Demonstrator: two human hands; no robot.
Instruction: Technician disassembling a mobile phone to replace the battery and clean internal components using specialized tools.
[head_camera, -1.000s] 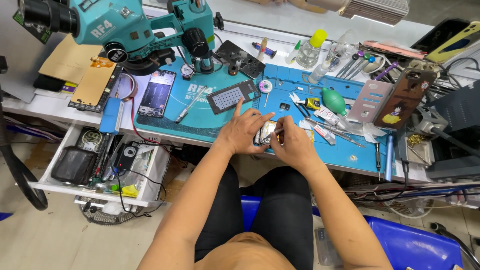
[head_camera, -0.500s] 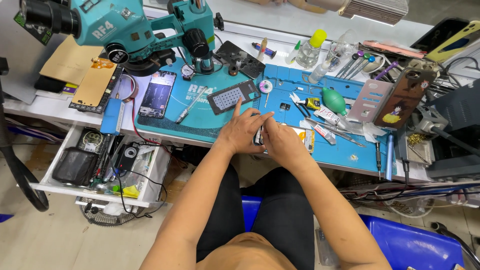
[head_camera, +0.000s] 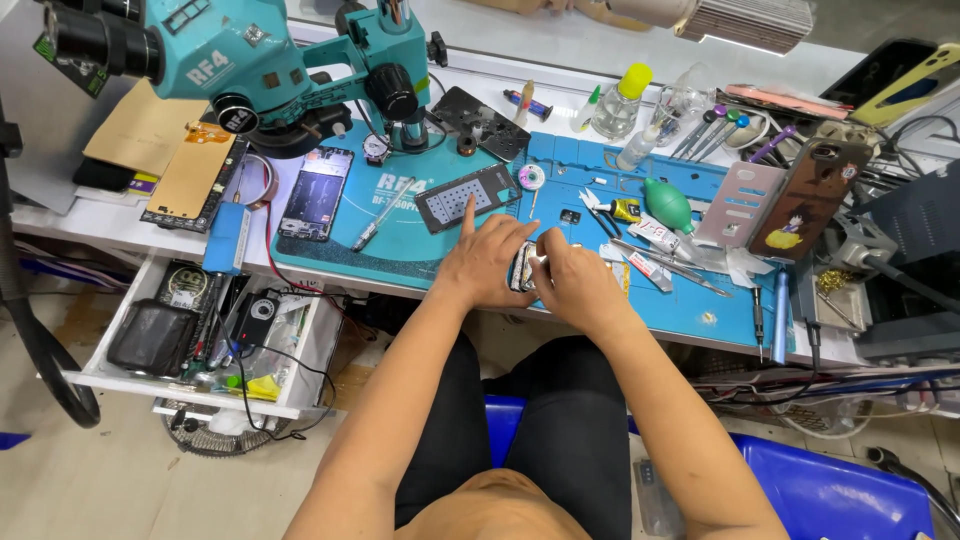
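Note:
Both hands meet over a small opened phone (head_camera: 524, 268) lying on the blue work mat (head_camera: 720, 300) near the bench's front edge. My left hand (head_camera: 483, 262) grips the phone's left side, its index finger sticking up. My right hand (head_camera: 572, 283) presses on the phone's right side from above, fingers curled over it. Most of the phone is hidden under the two hands.
A teal microscope (head_camera: 250, 60) stands at the back left over a teal mat (head_camera: 400, 240) with a dark phone (head_camera: 316, 194) and a phone panel (head_camera: 466, 197). Tweezers, a green blower (head_camera: 668, 204), bottles and phone cases lie to the right. An open drawer (head_camera: 190, 340) hangs at the left.
The hands have closed in tighter over the phone and now cover more of it. The left index finger has lifted.

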